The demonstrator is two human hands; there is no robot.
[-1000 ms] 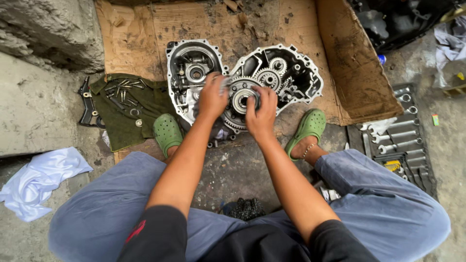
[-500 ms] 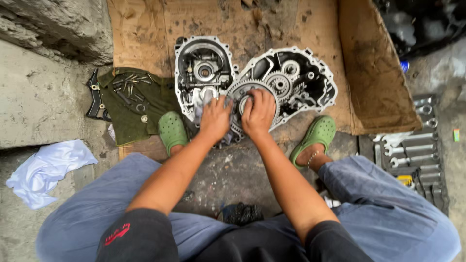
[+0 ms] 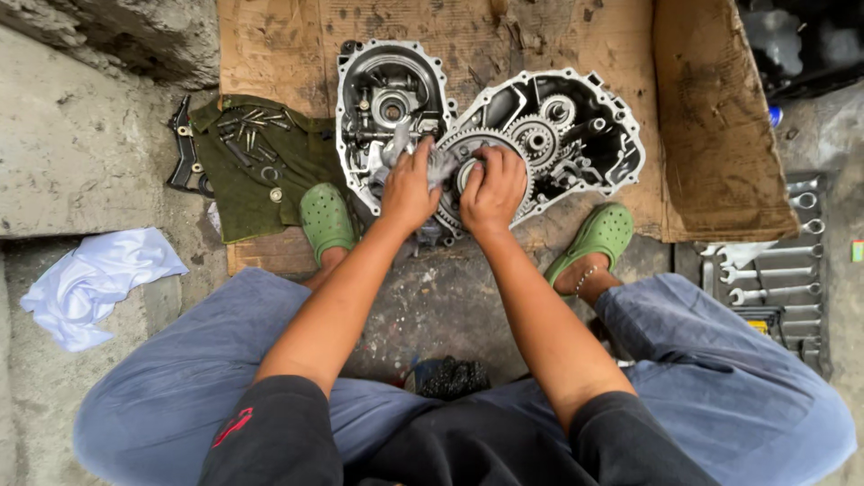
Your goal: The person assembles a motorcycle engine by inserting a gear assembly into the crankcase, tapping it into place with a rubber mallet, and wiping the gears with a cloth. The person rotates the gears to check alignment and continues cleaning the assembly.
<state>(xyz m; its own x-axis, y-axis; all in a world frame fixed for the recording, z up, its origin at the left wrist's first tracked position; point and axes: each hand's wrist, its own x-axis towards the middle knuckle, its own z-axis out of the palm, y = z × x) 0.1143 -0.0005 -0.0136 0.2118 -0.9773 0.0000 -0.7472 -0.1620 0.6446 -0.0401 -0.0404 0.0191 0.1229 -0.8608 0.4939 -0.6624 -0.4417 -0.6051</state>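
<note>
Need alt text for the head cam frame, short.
Seen from above, a seated person's left hand and right hand rest on a large ring gear in an open gearbox housing lying on cardboard. A second housing half lies beside it, bolts on a green cloth to the left, wrenches to the right.

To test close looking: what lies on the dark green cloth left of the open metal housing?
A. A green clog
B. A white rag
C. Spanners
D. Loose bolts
D: small metal bolts lie scattered on the green cloth; the spanners lie at far right.
</note>
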